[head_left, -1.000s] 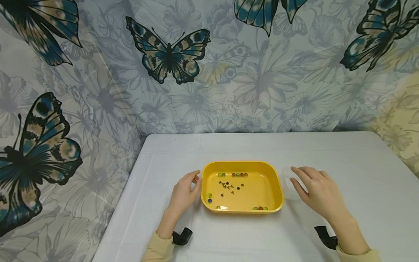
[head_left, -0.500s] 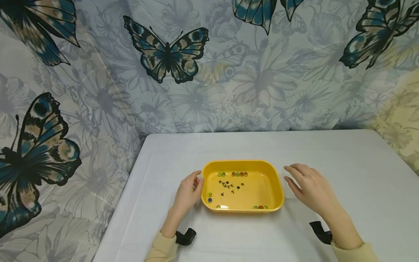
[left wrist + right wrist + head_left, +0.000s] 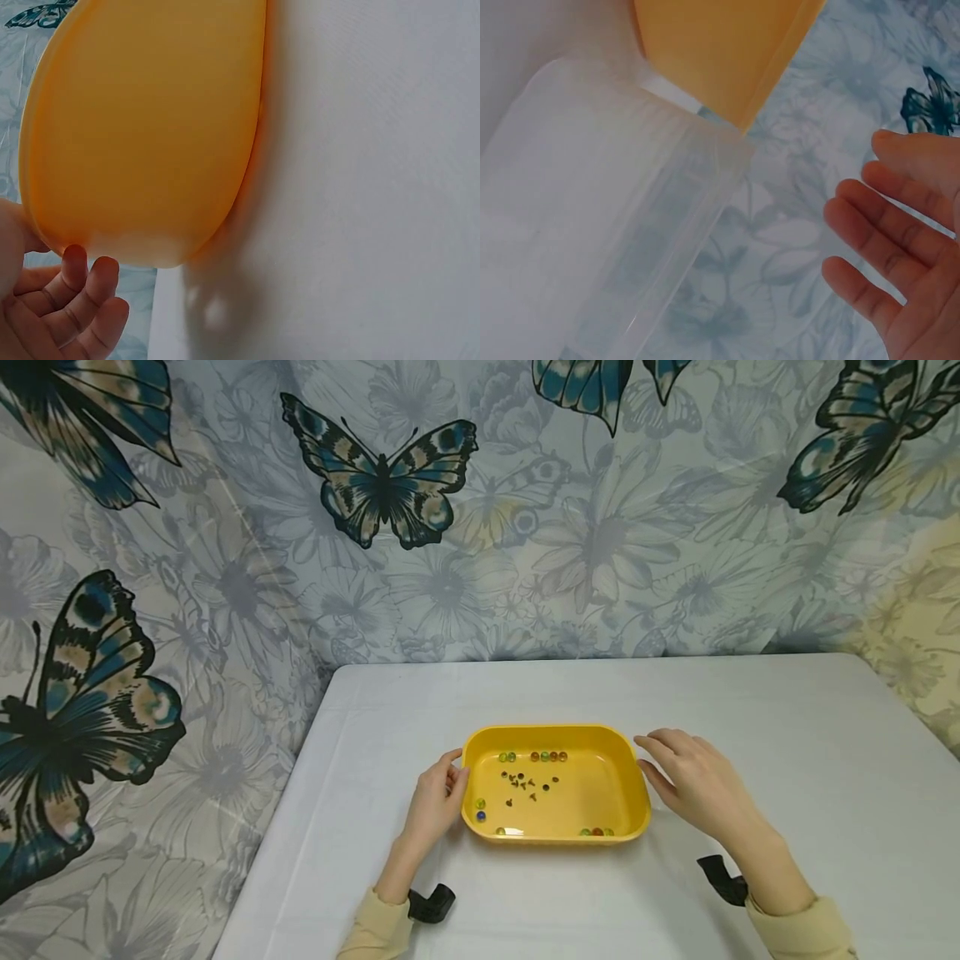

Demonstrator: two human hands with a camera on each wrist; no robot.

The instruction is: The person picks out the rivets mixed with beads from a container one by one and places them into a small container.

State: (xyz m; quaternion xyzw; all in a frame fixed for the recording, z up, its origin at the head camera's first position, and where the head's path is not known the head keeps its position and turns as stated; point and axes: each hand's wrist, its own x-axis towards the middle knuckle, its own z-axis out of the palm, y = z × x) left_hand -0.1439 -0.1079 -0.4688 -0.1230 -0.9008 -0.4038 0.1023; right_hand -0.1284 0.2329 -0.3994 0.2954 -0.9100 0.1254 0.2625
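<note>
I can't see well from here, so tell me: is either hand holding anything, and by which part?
The left hand touches the yellow tray at its left rim; a firm grip cannot be told. The right hand is open beside the right rim, holding nothing.

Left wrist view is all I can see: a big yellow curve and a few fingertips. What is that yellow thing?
Observer: A yellow tray on a white table; you are looking at its outer wall from the side.
Operator: Is anything in it?
Observer: Yes, the head view shows marbles along its edges and small dark bits near the middle.
Operator: Where are the hands?
Observer: The right hand is open at the tray's right end; the left hand rests against its left end.
Operator: Anything else nearby?
Observer: A clear plastic container sits beside the tray, plain only in the right wrist view.
</note>
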